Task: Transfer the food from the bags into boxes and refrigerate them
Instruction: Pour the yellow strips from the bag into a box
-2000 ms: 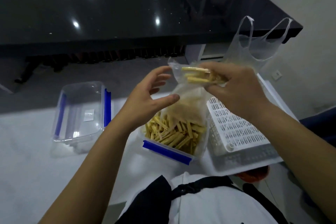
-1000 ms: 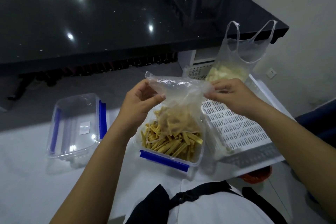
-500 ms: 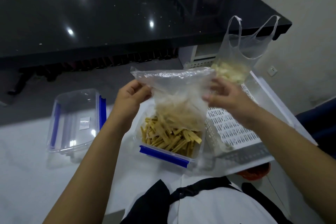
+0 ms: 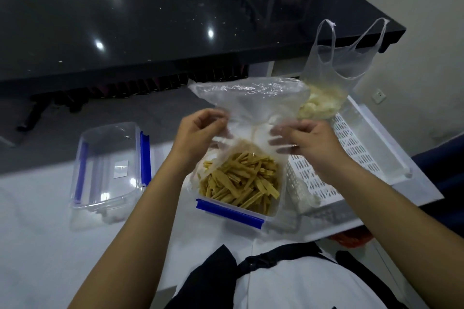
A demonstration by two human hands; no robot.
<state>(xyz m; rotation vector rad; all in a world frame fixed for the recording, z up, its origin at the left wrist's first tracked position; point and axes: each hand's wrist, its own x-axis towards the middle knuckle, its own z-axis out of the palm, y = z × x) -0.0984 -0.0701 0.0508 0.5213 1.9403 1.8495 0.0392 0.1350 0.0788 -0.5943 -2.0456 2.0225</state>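
A clear plastic bag (image 4: 251, 100) hangs upside down above a clear box with blue clips (image 4: 231, 214). My left hand (image 4: 200, 135) pinches the bag's left side, and my right hand (image 4: 313, 143) pinches its right side. Yellow food strips (image 4: 241, 180) fill the box beneath the bag's lower end. A second clear bag with handles (image 4: 334, 70) holds pale food (image 4: 319, 105) and stands in the white slotted tray (image 4: 351, 148) at the right.
A clear lid with blue clips (image 4: 110, 165) lies on the white table (image 4: 50, 246) to the left. A dark glossy counter (image 4: 175, 20) runs across the back. Something red (image 4: 351, 238) sits below the tray's near edge.
The bag has been lifted and turned bottom-up, and both hands have slid down to its lower part. The last strips have dropped into the box.
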